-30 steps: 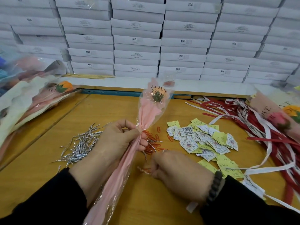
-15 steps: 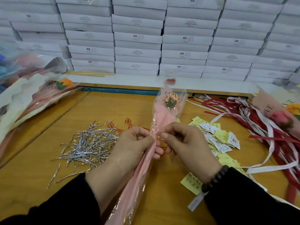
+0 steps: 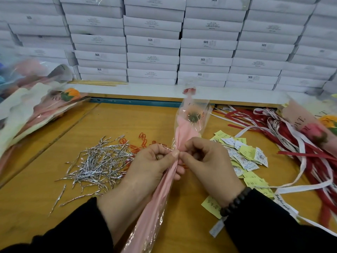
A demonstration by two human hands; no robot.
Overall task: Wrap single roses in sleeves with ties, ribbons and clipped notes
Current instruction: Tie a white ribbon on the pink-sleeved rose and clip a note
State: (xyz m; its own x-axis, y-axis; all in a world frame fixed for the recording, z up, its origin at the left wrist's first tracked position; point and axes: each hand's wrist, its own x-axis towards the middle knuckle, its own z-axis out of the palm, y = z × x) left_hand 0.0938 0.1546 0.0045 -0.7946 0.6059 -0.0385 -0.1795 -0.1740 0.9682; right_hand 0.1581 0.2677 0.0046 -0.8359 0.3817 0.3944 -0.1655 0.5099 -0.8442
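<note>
Cellophane over pink paper makes the sleeved rose (image 3: 184, 136) light, soft and a little slippery; it stands tilted above the wooden table (image 3: 116, 125), bloom end up and away from the person, tail running down between the two forearms. The left hand (image 3: 155, 167) curls its fingers round the gathered neck of the sleeve, thumb pressed on the pleats. The right hand (image 3: 202, 157) meets it there, thumb and forefinger pinching at the same neck; whether something small sits between those fingertips cannot be told.

By my reading the neck is the right place to hold: the stem inside gives the only stiffness, and the film crushes and slides anywhere else. Squeezing near the bloom would likely flatten the petals, so the grip belongs below the flower head. The film may spring open if the pinch slackens.

Silver twist ties (image 3: 98, 159) lie in a heap just left of the hands, red paper clips (image 3: 144, 141) behind them, note cards (image 3: 244, 157) to the right, and red and white ribbons (image 3: 295, 143) beyond those
</note>
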